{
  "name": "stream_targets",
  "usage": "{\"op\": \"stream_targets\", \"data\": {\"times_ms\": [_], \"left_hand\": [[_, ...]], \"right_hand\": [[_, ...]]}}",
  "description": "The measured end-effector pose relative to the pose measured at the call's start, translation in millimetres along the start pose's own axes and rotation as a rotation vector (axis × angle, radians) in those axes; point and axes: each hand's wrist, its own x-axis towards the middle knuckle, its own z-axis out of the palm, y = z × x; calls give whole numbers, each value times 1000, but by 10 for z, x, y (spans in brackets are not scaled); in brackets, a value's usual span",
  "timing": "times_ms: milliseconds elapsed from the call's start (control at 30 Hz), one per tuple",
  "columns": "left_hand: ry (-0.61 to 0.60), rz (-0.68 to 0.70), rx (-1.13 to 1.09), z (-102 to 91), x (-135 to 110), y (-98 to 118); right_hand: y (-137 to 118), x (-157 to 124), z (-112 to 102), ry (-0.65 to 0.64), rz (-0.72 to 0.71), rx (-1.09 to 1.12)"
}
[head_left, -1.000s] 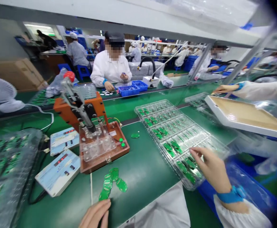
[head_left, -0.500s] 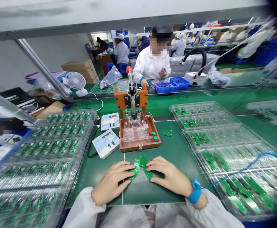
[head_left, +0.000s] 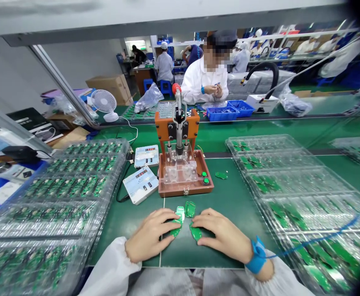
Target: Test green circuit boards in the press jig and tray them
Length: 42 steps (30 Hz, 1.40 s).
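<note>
Green-matted table (head_left: 232, 213) stretches before you, with a stack of clear plastic trays (head_left: 65, 193) holding green circuit boards on your left and another stack (head_left: 293, 185) on your right. Straight ahead stands an orange press fixture (head_left: 178, 127) on a brown base, with a white digital counter (head_left: 147, 156) and a second counter (head_left: 141, 185) just left of it. One loose green board (head_left: 221, 175) lies just right of the base. Four small green boards (head_left: 186, 218) sit clustered between your hands. Your left hand (head_left: 150, 236) has an open grip, palm down, fingertips on the boards. Your right hand (head_left: 223, 236) has an open grip too, fingertips against the boards, holding none, with a blue wristband (head_left: 256, 255) at its wrist.
</note>
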Motion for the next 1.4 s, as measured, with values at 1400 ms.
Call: {"op": "stream_targets", "data": {"times_ms": [1400], "left_hand": [[510, -115, -48, -268, 901, -588]], "right_hand": [[281, 1093, -787, 639, -173, -42]]}}
